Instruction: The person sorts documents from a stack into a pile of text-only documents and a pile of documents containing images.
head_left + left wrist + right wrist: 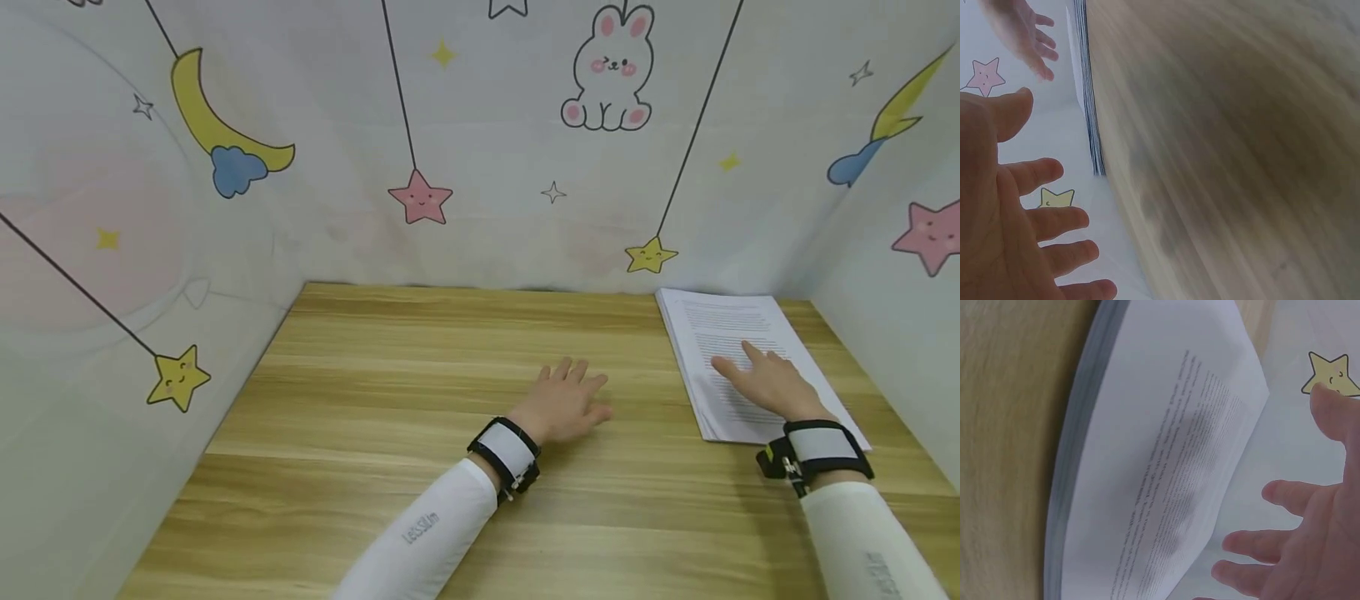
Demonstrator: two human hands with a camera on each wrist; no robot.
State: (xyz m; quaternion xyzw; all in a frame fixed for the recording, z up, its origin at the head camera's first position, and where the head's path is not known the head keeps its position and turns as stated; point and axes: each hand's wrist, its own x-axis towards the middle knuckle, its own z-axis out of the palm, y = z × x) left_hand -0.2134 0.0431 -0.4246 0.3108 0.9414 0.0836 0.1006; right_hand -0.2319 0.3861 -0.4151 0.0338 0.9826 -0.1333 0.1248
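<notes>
A stack of printed paper point(693, 367) lies at the right side of the wooden table, its top sheet covered with lines of text. Above that stack hovers my right hand point(776, 385), fingers spread and holding nothing. The right wrist view shows a gap between this hand point(1316, 531) and the pages point(1129, 437). My left hand point(564, 404) is over the middle of the table, left of the stack, with fingers extended and nothing in them. In the left wrist view the same hand point(1016, 231) is apart from the tabletop, and the stack's edge point(1089, 106) shows beyond it.
The wooden table point(360, 417) meets a pale cloth wall point(495, 242) at the back, printed with stars, a moon and a rabbit. Similar walls stand at the left point(90, 450) and right point(885, 325). Both wrists carry strapped bands with small devices.
</notes>
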